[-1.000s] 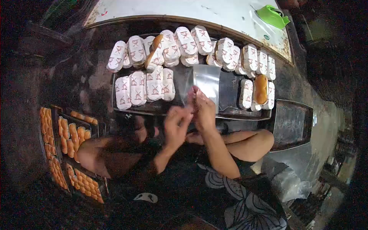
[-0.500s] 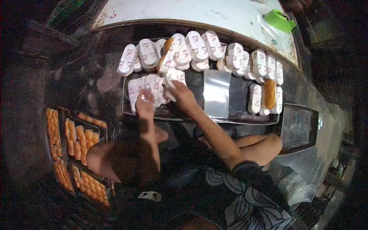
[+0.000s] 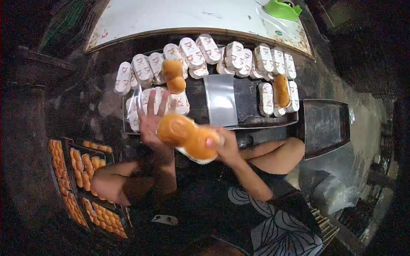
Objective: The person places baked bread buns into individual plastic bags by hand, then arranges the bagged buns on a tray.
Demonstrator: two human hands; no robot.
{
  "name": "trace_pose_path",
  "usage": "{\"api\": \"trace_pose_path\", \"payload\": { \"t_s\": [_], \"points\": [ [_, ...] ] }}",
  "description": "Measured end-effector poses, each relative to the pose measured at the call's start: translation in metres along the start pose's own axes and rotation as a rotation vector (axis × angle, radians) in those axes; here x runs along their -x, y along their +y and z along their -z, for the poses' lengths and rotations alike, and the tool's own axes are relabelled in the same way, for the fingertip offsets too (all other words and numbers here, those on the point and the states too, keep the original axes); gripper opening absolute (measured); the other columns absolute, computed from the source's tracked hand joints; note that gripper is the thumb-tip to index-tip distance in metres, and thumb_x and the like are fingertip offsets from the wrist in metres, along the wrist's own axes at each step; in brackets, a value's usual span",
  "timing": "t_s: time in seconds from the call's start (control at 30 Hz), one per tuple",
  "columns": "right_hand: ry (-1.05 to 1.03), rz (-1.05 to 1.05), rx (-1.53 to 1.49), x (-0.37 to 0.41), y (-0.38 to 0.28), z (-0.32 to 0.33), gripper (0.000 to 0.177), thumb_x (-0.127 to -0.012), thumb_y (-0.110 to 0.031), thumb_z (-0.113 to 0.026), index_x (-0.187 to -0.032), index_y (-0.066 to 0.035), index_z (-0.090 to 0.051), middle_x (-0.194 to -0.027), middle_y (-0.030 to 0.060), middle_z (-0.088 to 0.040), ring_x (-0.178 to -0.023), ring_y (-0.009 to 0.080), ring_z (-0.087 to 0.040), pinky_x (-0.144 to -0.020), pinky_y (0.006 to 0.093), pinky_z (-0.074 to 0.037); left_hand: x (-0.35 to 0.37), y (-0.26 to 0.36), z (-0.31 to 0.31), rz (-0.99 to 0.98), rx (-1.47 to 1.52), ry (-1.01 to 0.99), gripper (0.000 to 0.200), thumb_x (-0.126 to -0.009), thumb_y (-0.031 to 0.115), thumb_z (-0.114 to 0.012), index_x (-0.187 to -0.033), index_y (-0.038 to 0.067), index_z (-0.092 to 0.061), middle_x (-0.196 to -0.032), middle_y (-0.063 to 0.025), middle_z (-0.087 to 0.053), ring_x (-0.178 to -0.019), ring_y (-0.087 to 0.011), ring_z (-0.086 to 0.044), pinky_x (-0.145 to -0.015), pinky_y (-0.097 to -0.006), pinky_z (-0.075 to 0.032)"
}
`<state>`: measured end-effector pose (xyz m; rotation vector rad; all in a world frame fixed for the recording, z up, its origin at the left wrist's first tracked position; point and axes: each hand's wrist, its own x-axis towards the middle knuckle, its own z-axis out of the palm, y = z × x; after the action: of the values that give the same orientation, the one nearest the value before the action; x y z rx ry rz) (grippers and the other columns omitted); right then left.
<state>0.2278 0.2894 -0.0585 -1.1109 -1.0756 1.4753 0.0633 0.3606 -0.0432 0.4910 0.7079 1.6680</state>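
My right hand point(image 3: 228, 147) grips a golden bread roll point(image 3: 198, 145) shaped like joined buns, with a white edge showing beneath it. The roll's far end overlaps my left hand point(image 3: 153, 123), whose fingers are spread upward. A strip of shiny clear plastic point(image 3: 138, 100) shows by the left fingertips. Behind that hand, several white printed packs point(image 3: 181, 102) lie on the dark tray point(image 3: 247, 115). Another golden roll point(image 3: 174, 77) rests on the packs just beyond my fingers. To the right of the held roll lies a stack of clear plastic bags point(image 3: 221, 100).
More white packs point(image 3: 192, 53) line the tray's far side. At its right end a brown roll point(image 3: 281, 91) sits on packs. Trays of buns point(image 3: 104, 215) stand at lower left. An additional dark tray point(image 3: 326, 128) lies right, and a green plastic item point(image 3: 283, 10) stands on the white surface point(image 3: 179, 15).
My right hand has come back toward me from the packs and now holds a roll, golden side showing. My left hand's fingers have spread. The view has shifted slightly.
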Motion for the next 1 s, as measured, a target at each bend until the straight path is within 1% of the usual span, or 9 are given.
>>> {"api": "trace_pose_path", "payload": {
  "t_s": [0.2, 0.37, 0.5, 0.63, 0.77, 0.87, 0.9, 0.97, 1.0],
  "points": [
    [0.174, -0.093, -0.103, 0.003, 0.004, -0.013, 0.045, -0.08, -0.026, -0.057, -0.112, 0.001, -0.04, -0.1, 0.0103, -0.051, -0.095, 0.0168, -0.048, -0.083, 0.0296, -0.038, 0.044, -0.04, 0.0, 0.44, 0.038, -0.213, 0.069, -0.072, 0.037, -0.059, -0.127, 0.01, -0.026, -0.117, -0.0156, -0.041, -0.103, -0.0316, -0.046, -0.087, -0.0416, -0.042],
    [0.36, 0.102, 0.258, -0.016, -0.016, -0.024, 0.046, -0.08, -0.02, -0.055, -0.113, 0.001, -0.032, -0.104, 0.016, -0.043, -0.094, 0.0244, -0.046, -0.087, 0.0337, -0.035, 0.074, -0.059, -0.001, 0.416, 0.036, 0.149, 0.063, -0.075, 0.039, -0.054, -0.123, 0.004, -0.032, -0.111, -0.0146, -0.047, -0.1, -0.0265, -0.049, -0.087, -0.0391, -0.041],
    [-0.274, 0.277, 0.355, 0.0, -0.013, -0.023, 0.067, -0.073, -0.005, -0.057, -0.13, -0.003, -0.02, -0.134, 0.0214, -0.021, -0.125, 0.0343, -0.021, -0.102, 0.0378, -0.019, 0.039, -0.032, 0.034, 0.605, 0.211, 0.225, 0.055, -0.074, 0.039, -0.054, -0.115, 0.003, -0.041, -0.101, -0.012, -0.051, -0.092, -0.0253, -0.051, -0.082, -0.0376, -0.043],
    [0.188, 0.082, 0.606, -0.004, 0.001, -0.019, 0.049, -0.072, -0.012, -0.063, -0.115, 0.001, -0.042, -0.109, 0.0205, -0.05, -0.096, 0.0322, -0.053, -0.077, 0.0367, -0.045, 0.084, -0.062, 0.027, 0.531, -0.006, 0.247, 0.047, -0.077, 0.03, -0.059, -0.113, 0.004, -0.043, -0.101, -0.0091, -0.052, -0.091, -0.0195, -0.051, -0.08, -0.0335, -0.042],
    [0.229, 0.264, 0.855, -0.056, 0.025, 0.024, 0.023, -0.076, -0.02, -0.056, -0.092, -0.003, -0.059, -0.071, 0.017, -0.058, -0.064, 0.0344, -0.057, -0.058, 0.0395, -0.046, 0.08, -0.074, 0.003, 0.512, -0.251, 0.212, 0.037, -0.08, 0.01, -0.056, -0.113, 0.001, -0.042, -0.102, -0.0034, -0.051, -0.093, -0.0136, -0.048, -0.08, -0.0287, -0.039],
    [0.608, 0.245, 0.75, -0.13, -0.048, 0.058, 0.017, -0.079, -0.015, -0.052, -0.079, 0.0, -0.059, -0.065, 0.016, -0.059, -0.06, 0.0321, -0.058, -0.056, 0.0359, -0.045, 0.064, -0.123, 0.048, 0.521, -0.785, -0.24, 0.035, -0.077, 0.007, -0.054, -0.111, 0.005, -0.047, -0.106, -0.0077, -0.053, -0.095, -0.0207, -0.052, -0.077, -0.0337, -0.044],
    [0.677, 0.427, 0.597, -0.151, -0.068, 0.055, 0.02, -0.079, -0.013, -0.052, -0.085, 0.004, -0.059, -0.071, 0.0175, -0.059, -0.062, 0.0228, -0.057, -0.058, 0.0326, -0.044, 0.061, -0.153, 0.079, 0.271, -1.096, -0.513, 0.03, -0.077, 0.009, -0.054, -0.106, 0.003, -0.048, -0.101, -0.0115, -0.054, -0.09, -0.025, -0.053, -0.074, -0.0347, -0.044],
    [0.622, 0.72, 0.739, -0.175, -0.071, 0.05, 0.046, -0.075, -0.008, -0.057, -0.117, 0.003, -0.041, -0.109, 0.023, -0.049, -0.101, 0.0339, -0.048, -0.087, 0.0354, -0.037, 0.056, -0.19, 0.115, -0.327, -1.653, -1.029, 0.023, -0.076, 0.011, -0.054, -0.096, -0.001, -0.051, -0.093, -0.019, -0.054, -0.081, -0.0335, -0.055, -0.068, -0.0365, -0.045],
    [0.575, 0.724, 0.937, -0.167, -0.061, 0.044, 0.051, -0.075, -0.01, -0.058, -0.12, 0.001, -0.038, -0.114, 0.0223, -0.047, -0.105, 0.0342, -0.046, -0.088, 0.036, -0.037, 0.051, -0.185, 0.108, -0.351, -1.648, -1.026, 0.023, -0.076, 0.011, -0.054, -0.096, -0.001, -0.051, -0.093, -0.019, -0.054, -0.081, -0.0335, -0.055, -0.068, -0.0365, -0.045]
  ]
}}
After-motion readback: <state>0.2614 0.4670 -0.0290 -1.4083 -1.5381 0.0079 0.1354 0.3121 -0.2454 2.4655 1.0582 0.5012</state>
